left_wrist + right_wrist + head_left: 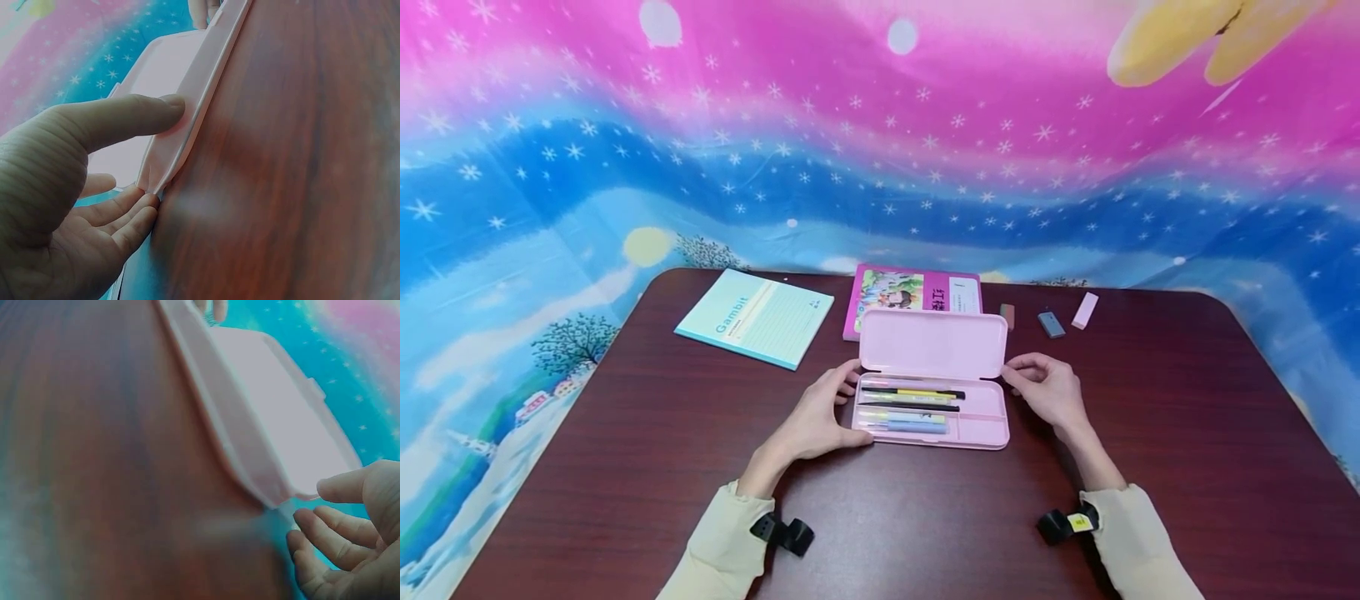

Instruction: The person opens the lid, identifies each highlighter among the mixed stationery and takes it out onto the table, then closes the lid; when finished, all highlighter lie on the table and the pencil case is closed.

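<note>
On brown table | snowflake backdrop behind | left fingers gripping pink case | right fingers: pinch unclear

A pink pencil case lies open, holding pens.

- I see the left hand, thumb spread wide from the fingers.
- The right hand bends its index toward the thumb.
- Both forearms angle inward.
</note>
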### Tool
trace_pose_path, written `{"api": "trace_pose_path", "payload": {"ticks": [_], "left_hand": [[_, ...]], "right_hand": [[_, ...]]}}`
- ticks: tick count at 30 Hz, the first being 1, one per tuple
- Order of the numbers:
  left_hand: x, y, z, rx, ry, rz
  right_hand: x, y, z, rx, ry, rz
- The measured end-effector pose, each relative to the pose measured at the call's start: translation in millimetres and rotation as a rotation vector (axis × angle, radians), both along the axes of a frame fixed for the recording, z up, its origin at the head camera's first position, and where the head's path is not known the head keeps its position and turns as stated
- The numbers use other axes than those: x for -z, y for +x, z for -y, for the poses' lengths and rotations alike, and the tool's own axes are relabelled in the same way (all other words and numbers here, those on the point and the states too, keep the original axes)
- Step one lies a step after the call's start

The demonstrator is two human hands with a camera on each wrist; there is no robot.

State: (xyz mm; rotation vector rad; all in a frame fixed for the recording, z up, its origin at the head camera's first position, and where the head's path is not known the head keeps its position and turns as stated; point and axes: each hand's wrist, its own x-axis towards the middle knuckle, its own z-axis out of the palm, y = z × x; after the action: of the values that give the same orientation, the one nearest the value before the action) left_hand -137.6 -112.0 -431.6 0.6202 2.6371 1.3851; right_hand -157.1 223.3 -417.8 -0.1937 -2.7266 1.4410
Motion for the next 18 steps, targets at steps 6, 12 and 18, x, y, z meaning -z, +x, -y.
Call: {"api": "trace_pose_path", "payload": {"ticks": [6, 12, 18], "left_hand": [[1.8, 0.5, 0.7, -0.012, -0.003, 0.000], [1.5, 0.9, 0.4, -0.006, -0.005, -0.007], [0.8, 1.0, 1.7, 0.015, 0.001, -0.007]], "right_hand": [[-20.6, 6.5, 1.4, -0.014, -0.141, -0.106], [-39.1, 13.3, 9.9, -0.121, -0.239, -0.214], [-43.1, 15.0, 19.0, -0.254, -0.244, -0.231]]}}
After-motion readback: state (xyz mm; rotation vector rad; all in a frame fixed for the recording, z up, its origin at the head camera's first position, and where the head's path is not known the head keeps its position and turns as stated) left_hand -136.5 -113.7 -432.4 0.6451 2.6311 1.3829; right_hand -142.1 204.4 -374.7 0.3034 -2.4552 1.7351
